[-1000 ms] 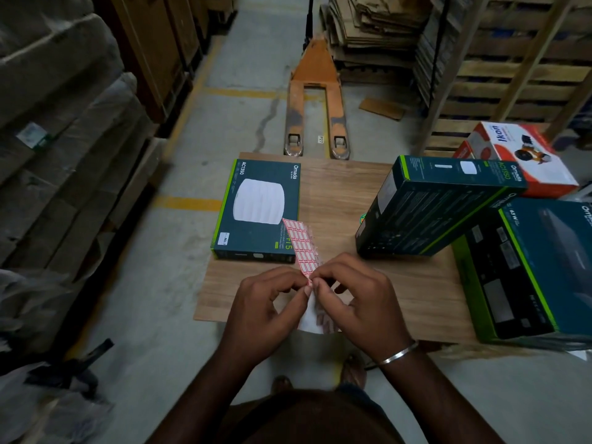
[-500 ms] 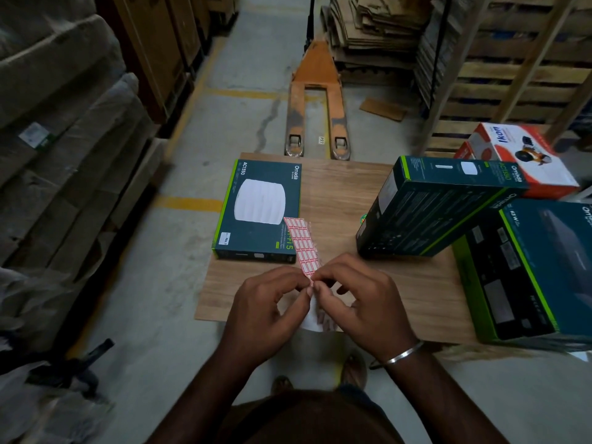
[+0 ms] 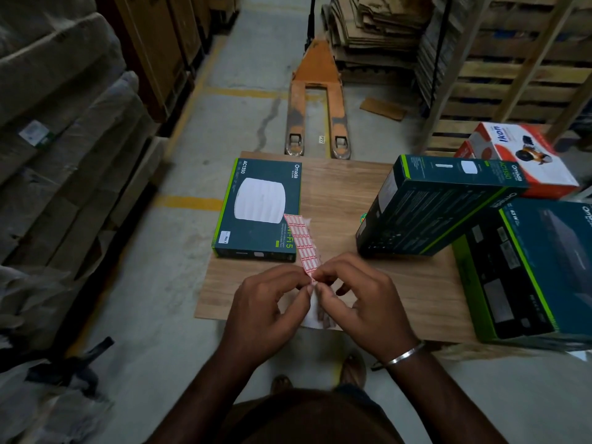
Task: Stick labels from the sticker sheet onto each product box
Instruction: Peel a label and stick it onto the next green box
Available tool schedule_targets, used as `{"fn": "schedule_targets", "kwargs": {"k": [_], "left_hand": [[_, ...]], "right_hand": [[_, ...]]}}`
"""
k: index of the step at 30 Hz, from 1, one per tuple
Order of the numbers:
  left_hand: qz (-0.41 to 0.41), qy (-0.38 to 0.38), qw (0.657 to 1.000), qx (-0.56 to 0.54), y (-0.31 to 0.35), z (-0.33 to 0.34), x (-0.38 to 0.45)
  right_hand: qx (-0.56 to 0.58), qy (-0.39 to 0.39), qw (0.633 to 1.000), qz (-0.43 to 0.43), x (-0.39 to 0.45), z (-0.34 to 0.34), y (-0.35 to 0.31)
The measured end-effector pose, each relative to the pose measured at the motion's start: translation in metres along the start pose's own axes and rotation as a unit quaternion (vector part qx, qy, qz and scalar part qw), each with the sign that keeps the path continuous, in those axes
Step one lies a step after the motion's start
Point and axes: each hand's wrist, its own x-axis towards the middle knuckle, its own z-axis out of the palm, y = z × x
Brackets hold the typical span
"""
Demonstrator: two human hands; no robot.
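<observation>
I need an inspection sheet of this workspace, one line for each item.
Surface: wooden board, low over concrete floor.
Job's things: red sticker sheet held above board; flat Omada box lying at left, white label on its near corner; tilted Omada box leaning on large Omada box; Ikon box behind.
Clutter: nothing seen.
Grippers: left hand and right hand both pinch the sheet.
Cables: nothing seen.
Surroundings: orange pallet jack, flattened cardboard, wooden pallets.
</observation>
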Motion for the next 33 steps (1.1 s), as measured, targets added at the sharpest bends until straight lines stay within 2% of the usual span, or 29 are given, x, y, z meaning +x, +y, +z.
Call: {"fn": "schedule_targets", "kwargs": {"k": [7, 13, 23, 33], "left_hand": [[-0.004, 0.008, 1.000, -0.011, 0.0000, 0.0006, -0.0027], [0.012, -0.013, 1.000, 0.013, -0.0012, -0.0009, -0.0036], [0.027, -0.031, 0.998, 0.051, -0.0046, -0.0038, -0.0041], [0.002, 0.004, 1.000, 0.019, -0.0061, -0.0045, -0.0025]], "right_hand": [[-0.009, -0.005, 1.000, -0.013, 0.0006, -0.0005, -0.0015], [-0.066, -0.028, 0.997, -0.038, 0.0008, 0.0007, -0.0008], [-0.114, -0.009, 0.991, -0.063, 0.0028, 0.0044, -0.0051], [-0.016, -0.022, 0.999, -0.030, 0.0059, 0.0032, -0.0007]]}}
